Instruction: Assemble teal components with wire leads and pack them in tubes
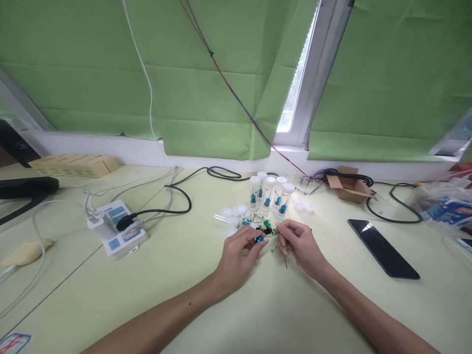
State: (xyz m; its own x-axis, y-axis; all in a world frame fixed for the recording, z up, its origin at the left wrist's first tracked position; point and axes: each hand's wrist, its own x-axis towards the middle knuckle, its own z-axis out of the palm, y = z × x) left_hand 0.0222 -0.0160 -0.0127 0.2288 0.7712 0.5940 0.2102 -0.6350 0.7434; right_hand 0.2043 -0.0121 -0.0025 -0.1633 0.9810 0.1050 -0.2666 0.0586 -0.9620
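My left hand [241,253] pinches a small blue part [259,239] between thumb and fingers. Close beside it, the fingers of my right hand [297,243] are closed on a thin metal rod [272,235] that reaches toward the blue part. Another thin dark stick [285,261] points down below my right fingers. Just behind the hands lies a small pile of green pieces [267,224] and black pieces, partly covered by my fingers. Several clear tubes with white caps [270,182] stand upright beyond, each with a blue piece and thin wires inside.
White caps [239,211] lie left of the tubes. A power strip [123,228] with plugs sits left, a phone [383,249] right. An opened cardboard box [348,186], black cables [224,172] and a plastic bag [442,206] line the back. Yellow boxes [73,165] stand at the far left.
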